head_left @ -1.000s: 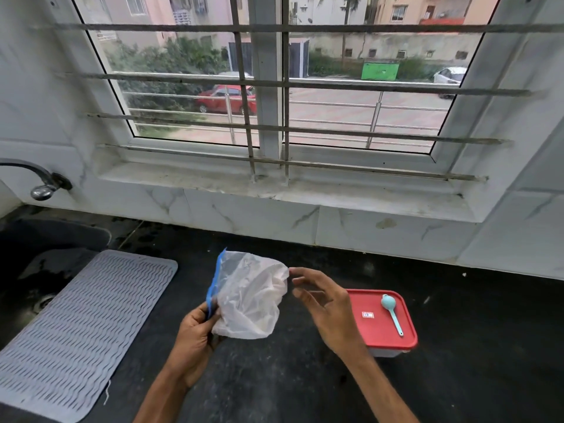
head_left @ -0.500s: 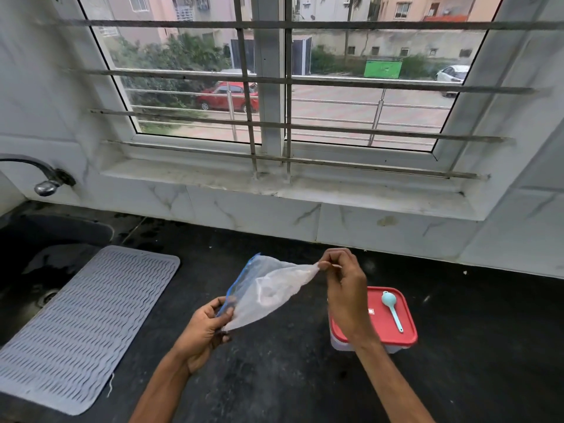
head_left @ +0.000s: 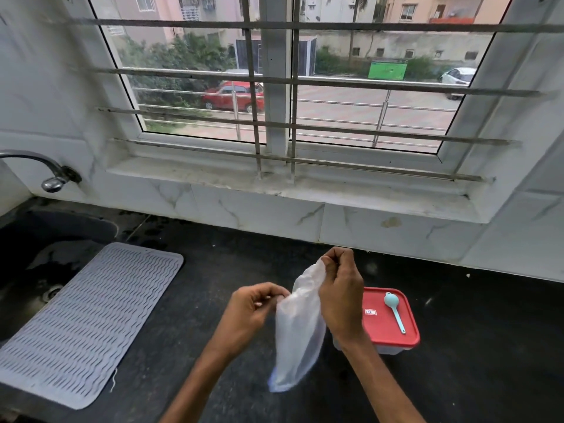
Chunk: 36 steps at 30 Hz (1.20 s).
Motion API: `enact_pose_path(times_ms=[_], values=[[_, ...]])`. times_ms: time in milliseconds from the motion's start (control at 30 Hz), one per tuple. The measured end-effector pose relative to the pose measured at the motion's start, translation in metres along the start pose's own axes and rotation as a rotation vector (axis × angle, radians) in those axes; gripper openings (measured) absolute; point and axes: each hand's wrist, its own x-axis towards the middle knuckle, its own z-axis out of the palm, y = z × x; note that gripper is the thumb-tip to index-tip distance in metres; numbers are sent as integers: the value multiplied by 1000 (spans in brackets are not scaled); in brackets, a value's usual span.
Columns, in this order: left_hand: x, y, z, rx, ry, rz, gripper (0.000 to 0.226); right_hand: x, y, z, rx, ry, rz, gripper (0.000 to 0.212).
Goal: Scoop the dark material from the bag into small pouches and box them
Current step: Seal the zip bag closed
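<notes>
A translucent plastic bag (head_left: 297, 337) with a blue strip along its lower end hangs upright over the black counter (head_left: 213, 270). My right hand (head_left: 340, 296) pinches the bag's top corner from above. My left hand (head_left: 251, 309) grips its left edge a little lower. The bag looks limp; I cannot tell what is inside. Just right of my right wrist stands a clear box with a red lid (head_left: 390, 320), shut. A small light-blue scoop (head_left: 395, 311) lies on that lid.
A grey ridged mat (head_left: 88, 319) lies at the left, partly over a dark sink (head_left: 39, 248) under a metal tap (head_left: 53, 178). A white marble sill (head_left: 274, 184) and a barred window run along the back.
The bag has swung from stretched sideways to hanging upright. My left hand rose and moved right to the bag's upper edge; my right hand keeps the top corner pinched.
</notes>
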Motion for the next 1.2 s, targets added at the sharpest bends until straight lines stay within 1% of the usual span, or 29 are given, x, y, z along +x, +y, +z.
enact_pose_path(times_ms=[67, 133, 233, 300, 400, 500, 600, 633, 667, 733, 800, 833, 867, 900, 1000, 1067, 1100, 1133, 1167, 1200], values=[[-2, -1, 7, -44, -54, -103, 17, -1, -3, 3, -72, -2, -37, 8], [-2, 0, 13, -65, -123, -209, 22, -2, -6, 7, -135, -4, -71, 18], [-1, 1, 17, -133, -282, -249, 23, -4, -5, 11, -226, 29, -126, 35], [-3, 3, 19, -192, -298, -272, 20, -3, -4, 13, -232, 74, -107, 37], [-7, 8, 29, -167, -211, -330, 14, -4, -5, 13, -237, 108, -85, 34], [-11, 13, 41, -144, -134, -367, 14, -6, -5, 14, -227, 134, -77, 26], [-11, 18, 45, -92, -151, -377, 12, -6, -6, 15, -270, 129, -140, 35], [-10, 18, 43, -85, -127, -370, 11, -5, -5, 14, -276, 126, -152, 36], [-8, 17, 37, -87, -77, -360, 11, -3, -4, 10, -277, 121, -159, 35], [-6, 10, 21, -81, 83, -333, 9, 4, 2, 1, -264, 78, -178, 23], [-4, -1, 3, 36, 253, -314, 9, 10, 8, -5, -266, -8, -208, 9], [-4, -5, -3, 61, 297, -312, 9, 12, 9, -7, -251, -68, -193, 11], [-4, -6, -6, 31, 311, -311, 9, 12, 9, -7, -212, -122, -151, 15], [-4, -6, -7, -48, 317, -307, 9, 12, 7, -8, -151, -169, -88, 20], [-2, -4, -9, -368, 381, -311, 4, 9, 9, -15, 159, -323, 182, 41], [-3, -7, -14, -579, 415, -307, 4, 3, 22, -24, 277, -436, 339, 54], [-4, -10, -17, -677, 420, -295, 6, -2, 28, -26, 303, -496, 408, 62], [-4, -12, -19, -761, 426, -283, 12, -9, 31, -28, 326, -551, 482, 75], [-5, -14, -21, -821, 430, -273, 21, -15, 31, -29, 341, -591, 560, 90], [-6, -16, -22, -860, 433, -265, 29, -21, 31, -28, 386, -604, 642, 99]])
